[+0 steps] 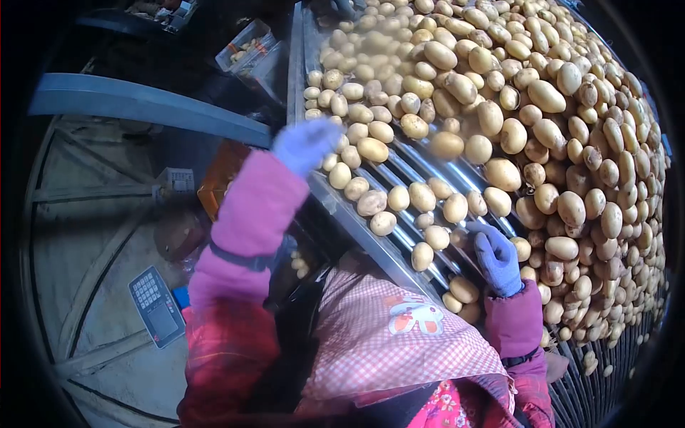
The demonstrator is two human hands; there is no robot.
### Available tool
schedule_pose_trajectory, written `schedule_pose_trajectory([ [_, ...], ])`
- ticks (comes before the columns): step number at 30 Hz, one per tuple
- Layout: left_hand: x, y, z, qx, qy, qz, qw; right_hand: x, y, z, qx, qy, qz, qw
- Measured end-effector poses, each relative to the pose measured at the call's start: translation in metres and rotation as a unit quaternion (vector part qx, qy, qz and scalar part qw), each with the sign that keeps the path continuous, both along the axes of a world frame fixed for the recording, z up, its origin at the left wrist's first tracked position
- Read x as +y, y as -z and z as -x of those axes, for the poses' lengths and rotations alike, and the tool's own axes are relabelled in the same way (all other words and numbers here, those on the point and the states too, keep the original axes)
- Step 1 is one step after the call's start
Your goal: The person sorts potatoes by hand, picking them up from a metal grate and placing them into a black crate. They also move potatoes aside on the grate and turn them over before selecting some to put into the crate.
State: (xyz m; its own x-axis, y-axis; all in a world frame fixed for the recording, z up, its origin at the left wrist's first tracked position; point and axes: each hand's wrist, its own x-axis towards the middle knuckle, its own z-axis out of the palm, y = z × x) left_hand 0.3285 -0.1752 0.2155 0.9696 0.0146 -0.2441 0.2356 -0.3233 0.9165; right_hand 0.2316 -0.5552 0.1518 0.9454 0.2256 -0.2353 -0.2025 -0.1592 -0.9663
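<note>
Pale brown potatoes [546,96] lie heaped on a sorting table, and a thinner layer rests on its metal rollers [408,171]. My left hand [307,145], in a blue-purple glove, is over the table's left metal rim [322,187], beside the nearest potatoes. Motion blurs its fingers, so whether it holds anything is not clear. At the front of the rollers my right hand [496,258], also gloved, is among potatoes with its fingers bent. A potato lies close to its fingertips; a grip on it cannot be made out.
Left of the table a blue metal beam [150,103] runs across. Below it are an orange crate [221,175] and a keypad device with a display [157,307]. A clear bin [246,46] with potatoes stands at the upper left. Part of another person's gloved hand [347,8] shows at the top.
</note>
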Motion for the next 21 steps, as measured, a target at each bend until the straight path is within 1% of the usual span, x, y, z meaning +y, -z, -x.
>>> schedule_pose_trajectory([
  [1,-0.01,0.001,0.017,-0.03,0.093,-0.092,0.991,-0.007,-0.001,0.0,0.071,-0.056,-0.031,0.995],
  [2,-0.025,-0.01,0.029,-0.011,0.136,-0.139,0.981,-0.013,-0.004,0.001,0.142,-0.111,-0.062,0.982],
  [3,-0.028,-0.006,0.04,-0.034,0.173,-0.185,0.967,-0.014,-0.012,0.0,0.131,-0.167,-0.075,0.974],
  [4,-0.031,0.0,0.047,-0.031,0.178,-0.18,0.967,-0.015,-0.008,0.005,0.197,-0.216,-0.13,0.947],
  [5,-0.035,0.009,0.052,-0.124,0.219,-0.286,0.924,-0.013,-0.013,0.002,0.185,-0.256,-0.102,0.943],
  [6,-0.042,0.016,0.057,-0.218,0.252,-0.382,0.862,-0.01,-0.02,-0.003,0.173,-0.296,-0.071,0.937],
  [7,-0.055,0.015,0.064,-0.229,0.276,-0.383,0.852,-0.009,-0.017,-0.001,0.176,-0.292,-0.066,0.938],
  [8,-0.065,0.013,0.067,-0.23,0.276,-0.38,0.852,-0.005,-0.008,0.001,0.053,-0.324,-0.015,0.945],
  [9,-0.074,0.011,0.069,-0.244,0.324,-0.419,0.813,0.001,-0.004,0.003,-0.072,-0.351,0.035,0.933],
  [10,-0.079,0.008,0.071,-0.256,0.368,-0.456,0.769,0.008,-0.006,0.005,-0.073,-0.352,0.034,0.933],
  [11,-0.08,0.007,0.069,-0.282,0.44,-0.468,0.712,0.016,-0.009,0.007,-0.114,-0.334,0.033,0.935],
  [12,-0.088,0.01,0.07,-0.283,0.44,-0.469,0.711,0.022,-0.011,0.008,-0.156,-0.315,0.032,0.936],
  [13,-0.103,0.017,0.071,-0.187,0.364,-0.439,0.8,0.027,-0.012,0.008,-0.193,-0.309,0.031,0.931],
  [14,-0.113,0.024,0.072,-0.087,0.282,-0.395,0.87,0.029,-0.014,0.007,-0.194,-0.306,0.033,0.931],
  [15,-0.117,0.028,0.071,-0.109,0.287,-0.288,0.907,0.029,-0.014,0.003,-0.254,-0.267,0.045,0.929],
  [16,-0.119,0.03,0.069,-0.112,0.29,-0.285,0.906,0.027,-0.014,0.0,-0.312,-0.226,0.058,0.921],
  [17,-0.118,0.03,0.067,-0.065,0.242,-0.16,0.955,0.019,-0.008,-0.003,-0.33,-0.208,0.056,0.919],
  [18,-0.116,0.027,0.063,-0.015,0.187,-0.031,0.982,0.012,-0.025,0.0,-0.225,-0.194,0.053,0.953],
  [19,-0.113,0.022,0.059,-0.067,0.103,-0.069,0.99,0.005,-0.033,0.002,-0.166,-0.175,0.059,0.969],
  [20,-0.105,0.018,0.053,-0.046,0.067,-0.071,0.994,-0.002,-0.038,0.003,-0.106,-0.156,0.066,0.98],
  [21,-0.094,0.016,0.047,-0.026,0.031,-0.073,0.997,-0.008,-0.039,0.004,-0.068,-0.137,0.108,0.982],
])
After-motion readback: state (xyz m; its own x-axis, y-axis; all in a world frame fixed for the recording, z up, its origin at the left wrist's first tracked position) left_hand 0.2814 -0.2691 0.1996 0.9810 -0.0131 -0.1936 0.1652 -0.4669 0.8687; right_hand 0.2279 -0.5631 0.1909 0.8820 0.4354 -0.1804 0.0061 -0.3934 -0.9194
